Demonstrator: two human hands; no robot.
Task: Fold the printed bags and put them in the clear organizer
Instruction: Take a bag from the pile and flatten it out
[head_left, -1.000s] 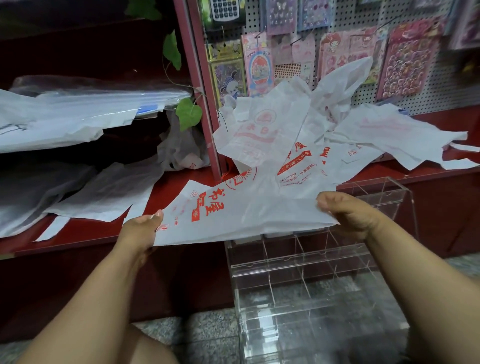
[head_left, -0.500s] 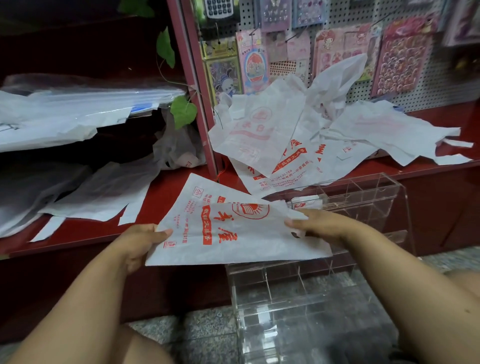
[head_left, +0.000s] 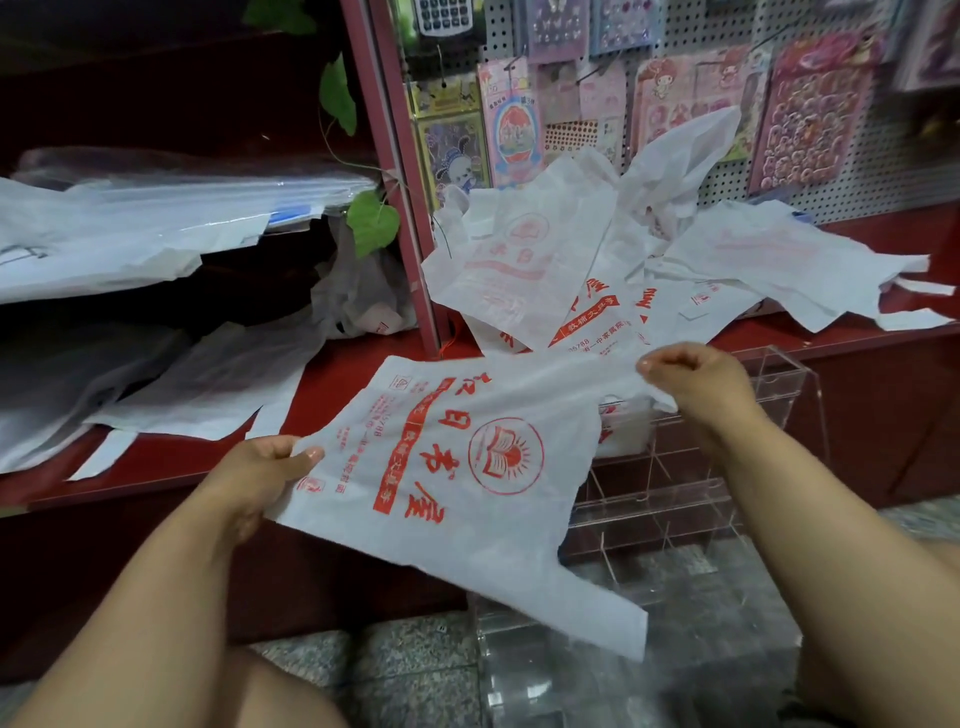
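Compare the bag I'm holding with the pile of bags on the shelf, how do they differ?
The held bag is spread flat between the left hand and right hand, its red print facing up; the bag pile lies crumpled and overlapping on the red shelf. Both are white with red print.

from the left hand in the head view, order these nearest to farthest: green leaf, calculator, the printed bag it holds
1. Printed bag: pinched by the left hand at its left edge.
2. Green leaf: up on the shelf post.
3. Calculator: top of the pegboard.
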